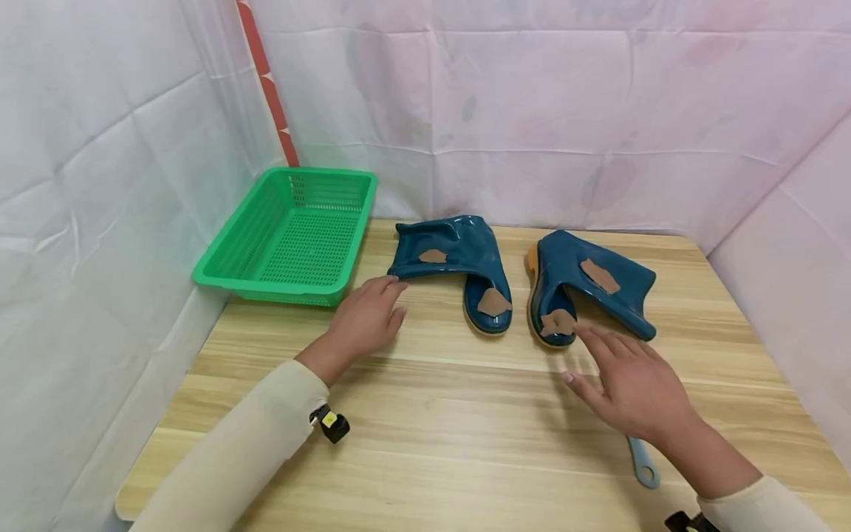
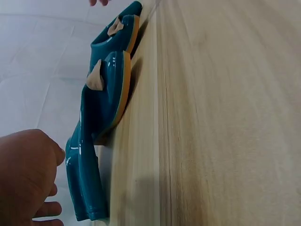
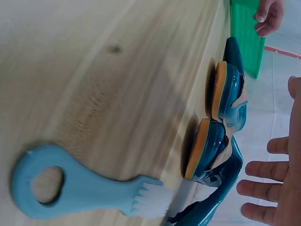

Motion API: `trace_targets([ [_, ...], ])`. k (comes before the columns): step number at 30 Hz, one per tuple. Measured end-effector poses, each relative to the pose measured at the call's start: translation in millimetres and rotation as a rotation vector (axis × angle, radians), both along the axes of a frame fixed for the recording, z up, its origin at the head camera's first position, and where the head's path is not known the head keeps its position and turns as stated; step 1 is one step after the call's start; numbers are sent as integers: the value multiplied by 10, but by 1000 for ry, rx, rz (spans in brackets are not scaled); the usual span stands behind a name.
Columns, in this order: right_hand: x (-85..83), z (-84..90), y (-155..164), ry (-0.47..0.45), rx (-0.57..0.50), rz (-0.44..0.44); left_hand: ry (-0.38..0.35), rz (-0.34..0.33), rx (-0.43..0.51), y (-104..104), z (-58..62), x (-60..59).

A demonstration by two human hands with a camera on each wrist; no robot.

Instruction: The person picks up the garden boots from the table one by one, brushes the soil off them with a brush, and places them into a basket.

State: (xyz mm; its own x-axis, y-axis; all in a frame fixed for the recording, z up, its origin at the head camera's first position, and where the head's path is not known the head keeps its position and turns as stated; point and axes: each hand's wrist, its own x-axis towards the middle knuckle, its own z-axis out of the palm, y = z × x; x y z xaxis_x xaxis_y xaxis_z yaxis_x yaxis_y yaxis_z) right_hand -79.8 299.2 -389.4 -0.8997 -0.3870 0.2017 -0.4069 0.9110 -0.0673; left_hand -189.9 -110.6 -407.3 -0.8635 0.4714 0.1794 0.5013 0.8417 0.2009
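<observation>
In the head view, two dark blue boots lie on their sides toward the back of the bench (image 1: 425, 414): the left boot (image 1: 475, 247) is near the green basket (image 1: 249, 284), the right boot (image 1: 565, 260) just beside it, soles toward one another only in part. The left hand (image 1: 367, 314) is at the left boot's shaft opening with relaxed, empty fingers; contact is hard to tell. The right hand (image 1: 631, 384) is wide and empty, fingertips near the right boot's toe patch (image 1: 558, 322). The glossy skin looks like rubber, so I judge it light to moderate in weight, slippery if wet and unlikely to break.

In the left wrist view, the left hand's fingers are loosely bent beside the shaft and grip nothing. The shaft sags, so it probably folds when squeezed; the thick tan sole (image 2: 123, 89) should be stiffer. A hold around the ankle or heel would be steadier than one on the floppy rim.

In the right wrist view, the right hand's fingers are spread, apart from the boots. The brown patches curl at their edges and seem thin; better to grasp bare rubber. A blue-handled brush (image 3: 89, 188) lies nearer.
</observation>
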Motion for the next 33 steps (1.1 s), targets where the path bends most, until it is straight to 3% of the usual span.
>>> trace_targets([
  [8,70,-53,18,-69,32,-65,-97,58,-31,63,-73,-165],
  [14,117,-81,75,-141,77,-125,-135,64,-59,78,-121,-252],
  [25,133,-114,225,-466,122,-222,-179,67,-106,58,-201,-371],
  [33,128,-97,294,-566,76,-308,-202,48,-116,78,-259,-468],
])
